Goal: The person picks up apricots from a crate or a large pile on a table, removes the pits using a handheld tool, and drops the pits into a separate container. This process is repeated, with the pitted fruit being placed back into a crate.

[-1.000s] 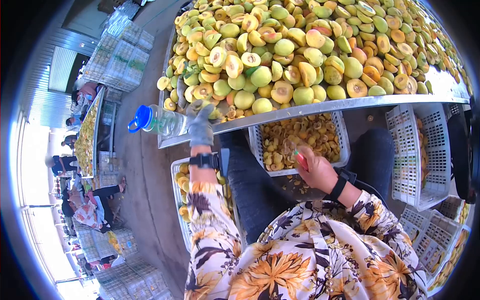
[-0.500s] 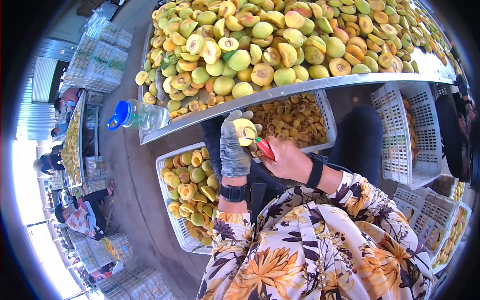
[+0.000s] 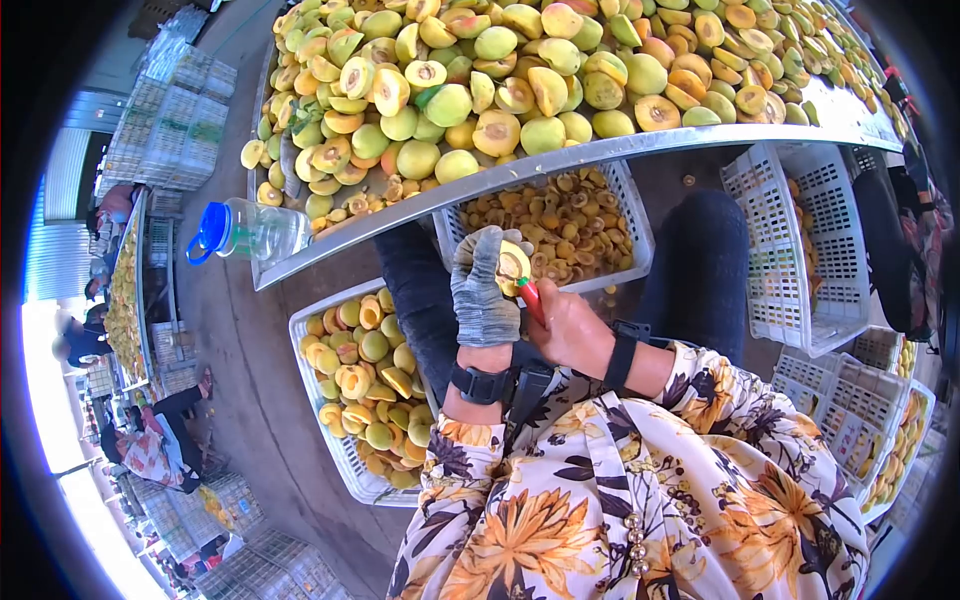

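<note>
My left hand (image 3: 484, 290), in a grey glove, holds a halved yellow fruit (image 3: 512, 266) with the cut face turned toward my other hand. My bare right hand (image 3: 570, 325) is wrapped round the red handle of a small tool (image 3: 532, 299), whose tip is at the cut face, partly hidden. Behind my hands, a white crate (image 3: 643, 232) holds small cut fruit pieces. Another white crate (image 3: 305, 365) with hollowed fruit halves stands left of my forearm. Above them is a metal-edged table (image 3: 560, 163) heaped with halved fruits (image 3: 497, 133).
A clear bottle with a blue lid (image 3: 245, 232) lies at the table's left corner. White crates (image 3: 790, 250) stand at the right, with more (image 3: 860, 430) below. On the far left, people (image 3: 160, 440) sit near another fruit table (image 3: 128, 300) and stacked crates (image 3: 180, 120).
The view has shifted, so the table and crates appear further left and slightly higher. My hands have turned the fruit half, and its cut face shows at another angle.
</note>
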The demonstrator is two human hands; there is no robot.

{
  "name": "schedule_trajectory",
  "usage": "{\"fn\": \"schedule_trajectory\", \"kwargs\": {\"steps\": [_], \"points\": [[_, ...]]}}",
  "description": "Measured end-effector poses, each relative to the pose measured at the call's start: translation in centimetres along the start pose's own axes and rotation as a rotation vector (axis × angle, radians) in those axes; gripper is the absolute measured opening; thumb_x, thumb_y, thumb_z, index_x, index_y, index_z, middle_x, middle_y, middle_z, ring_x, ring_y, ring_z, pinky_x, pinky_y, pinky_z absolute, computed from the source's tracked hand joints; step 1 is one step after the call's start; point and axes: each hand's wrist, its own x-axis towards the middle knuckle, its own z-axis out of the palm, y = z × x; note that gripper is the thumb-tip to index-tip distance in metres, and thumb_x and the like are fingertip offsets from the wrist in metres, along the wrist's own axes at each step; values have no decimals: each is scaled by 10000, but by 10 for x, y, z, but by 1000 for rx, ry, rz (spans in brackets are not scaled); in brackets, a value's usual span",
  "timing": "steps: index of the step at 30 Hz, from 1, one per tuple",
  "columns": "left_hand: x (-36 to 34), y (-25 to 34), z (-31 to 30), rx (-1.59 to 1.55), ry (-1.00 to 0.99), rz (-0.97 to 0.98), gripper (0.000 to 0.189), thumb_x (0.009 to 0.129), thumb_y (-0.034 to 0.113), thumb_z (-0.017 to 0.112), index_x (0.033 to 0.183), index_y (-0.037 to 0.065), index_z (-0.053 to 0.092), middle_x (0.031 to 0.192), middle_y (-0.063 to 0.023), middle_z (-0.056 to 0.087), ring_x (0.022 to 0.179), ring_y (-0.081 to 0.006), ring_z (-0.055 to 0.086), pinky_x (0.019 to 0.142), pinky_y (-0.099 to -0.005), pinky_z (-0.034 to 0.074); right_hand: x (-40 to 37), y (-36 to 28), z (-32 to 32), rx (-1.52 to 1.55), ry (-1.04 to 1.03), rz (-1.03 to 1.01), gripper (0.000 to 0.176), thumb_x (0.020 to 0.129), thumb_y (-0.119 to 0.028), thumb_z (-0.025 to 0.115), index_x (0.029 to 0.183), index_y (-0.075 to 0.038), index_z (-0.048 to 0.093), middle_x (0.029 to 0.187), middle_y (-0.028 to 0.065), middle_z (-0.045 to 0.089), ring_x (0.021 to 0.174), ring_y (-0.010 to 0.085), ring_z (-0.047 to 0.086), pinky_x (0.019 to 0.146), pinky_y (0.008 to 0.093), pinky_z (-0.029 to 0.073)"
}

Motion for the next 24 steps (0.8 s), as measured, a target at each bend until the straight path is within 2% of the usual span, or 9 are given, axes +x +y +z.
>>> {"fn": "schedule_trajectory", "kwargs": {"steps": [4,6,9,12,14,15,17,22,24], "points": [[6,3,-11,-74,77,-62,108,800,149,631,791,47,599,705,-106,614,629,-239,618,535,-347,534,0,3,4,64,-76,-88,234,691,-46,553,852,62,423,625,253,534,618,427,547,543,439,430],[8,10,-18,-61,-128,-167,114,792,153,637,793,45,600,702,-114,610,614,-246,616,525,-351,533,3,4,4,36,-111,-132,251,698,-57,556,874,63,423,622,249,531,604,436,540,535,432,432],[12,13,-29,-88,-136,-244,133,781,152,646,811,30,605,690,-141,613,582,-258,610,506,-349,529,5,5,5,-46,-177,-156,248,697,-58,550,875,63,425,651,266,533,617,437,540,542,428,438],[10,14,-30,-17,-166,-204,157,777,158,655,827,19,603,672,-155,615,535,-245,601,481,-331,520,11,1,3,-18,-219,-146,217,710,-62,560,848,39,426,573,201,525,541,352,564,496,390,445],[9,11,-31,77,-129,-39,181,778,177,661,820,12,600,667,-151,615,510,-228,594,461,-308,510,14,-6,-6,350,-545,213,196,742,-32,519,908,25,433,554,93,513,415,186,532,390,303,421],[8,11,-31,77,-127,-38,181,778,177,661,820,12,600,667,-151,615,510,-228,594,461,-308,510,16,-10,-9,350,-548,213,196,742,-32,519,908,25,433,554,93,513,415,186,532,390,303,421],[8,10,-30,72,-64,-17,203,780,195,664,810,7,595,665,-150,614,501,-218,590,448,-289,501,18,-14,-13,732,-685,500,163,762,-17,494,917,-7,446,556,16,474,382,74,460,337,246,378],[11,9,-32,137,-39,9,226,783,226,661,768,14,585,657,-153,608,485,-224,583,433,-298,497,15,-14,-6,766,-670,511,146,764,-13,483,904,-19,444,560,29,480,366,86,442,332,254,369],[13,11,-34,16,-45,-201,280,792,281,645,737,14,583,648,-159,604,484,-233,581,431,-310,498,15,3,5,669,-644,434,142,763,-13,484,899,-20,442,565,33,483,368,91,446,334,254,370]]}}
